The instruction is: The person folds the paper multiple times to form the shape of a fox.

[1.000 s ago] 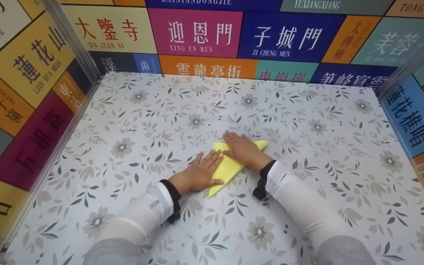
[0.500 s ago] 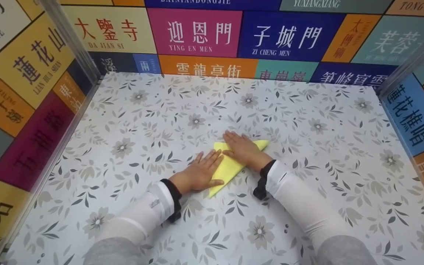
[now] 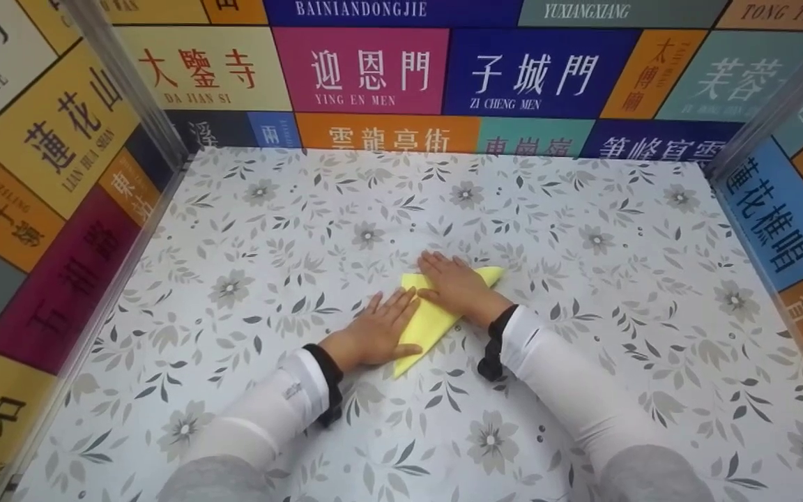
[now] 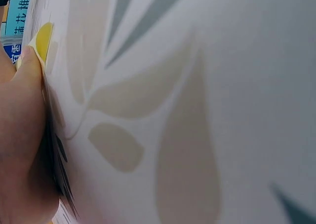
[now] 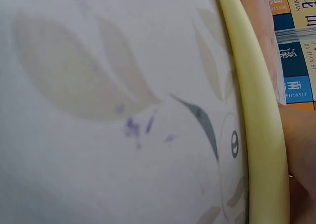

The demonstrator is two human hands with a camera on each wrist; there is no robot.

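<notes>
A yellow piece of folded paper or cloth (image 3: 432, 322), roughly triangular, lies flat near the middle of the table; its exact material is hard to tell. My left hand (image 3: 373, 335) rests on its left side with fingers extended and the thumb near the lower tip. Across its upper part my right hand (image 3: 461, 284) presses with straight fingers, the far right tip showing beyond it. In the left wrist view the left thumb (image 4: 30, 66) lies against a yellow corner (image 4: 44, 40). A rounded yellow folded edge (image 5: 259, 105) runs beside the right hand (image 5: 298, 140) in the right wrist view.
The table (image 3: 290, 209) wears a white covering with grey flowers and leaves. Panels with coloured blocks and lettering (image 3: 360, 70) stand along the back, left and right sides. Both wrists carry black bands (image 3: 325, 380) over white sleeves (image 3: 569, 376). Faint purple marks (image 5: 136, 128) show on the covering.
Both hands keep their places on the yellow piece. The head view has shifted slightly, so the scene sits a little lower and further left in it.
</notes>
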